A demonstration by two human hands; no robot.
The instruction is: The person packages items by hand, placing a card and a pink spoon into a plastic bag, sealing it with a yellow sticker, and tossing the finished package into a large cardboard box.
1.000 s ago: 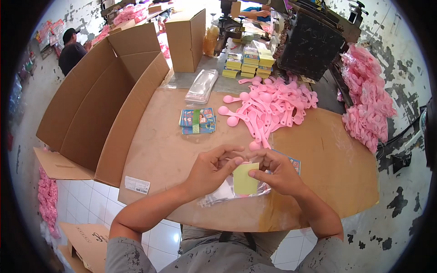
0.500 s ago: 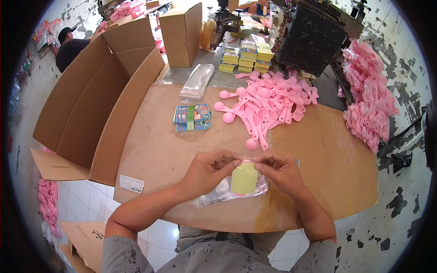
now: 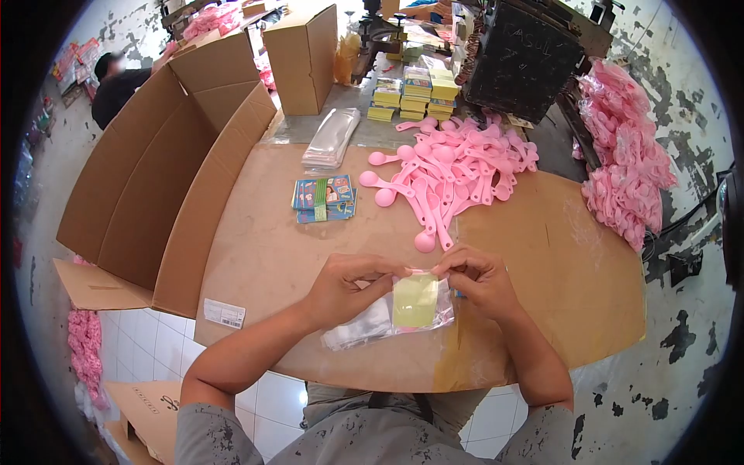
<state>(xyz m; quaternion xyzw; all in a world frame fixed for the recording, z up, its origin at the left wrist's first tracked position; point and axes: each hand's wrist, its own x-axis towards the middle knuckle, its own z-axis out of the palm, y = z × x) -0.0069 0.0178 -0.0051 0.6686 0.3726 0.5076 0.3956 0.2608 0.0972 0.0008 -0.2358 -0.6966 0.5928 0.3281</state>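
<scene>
Clear plastic bag (image 3: 422, 304) with a yellow card (image 3: 415, 301) inside, pinched at its top edge between the fingertips of the left hand (image 3: 349, 288) and the right hand (image 3: 479, 280); both hands are closed on that edge, thumbs against forefingers. Bag hangs just below the fingers, over the near edge of the cardboard-covered table (image 3: 558, 287). Judged light, limp and slippery film; the card stiffens it, so the top corners are the best hold. More empty bags (image 3: 358, 331) lie beneath the left fingers. Beyond the fingertips: a pile of pink spoons (image 3: 449, 170), a banded card bundle (image 3: 324, 199), and farther left an open carton (image 3: 155, 170).
</scene>
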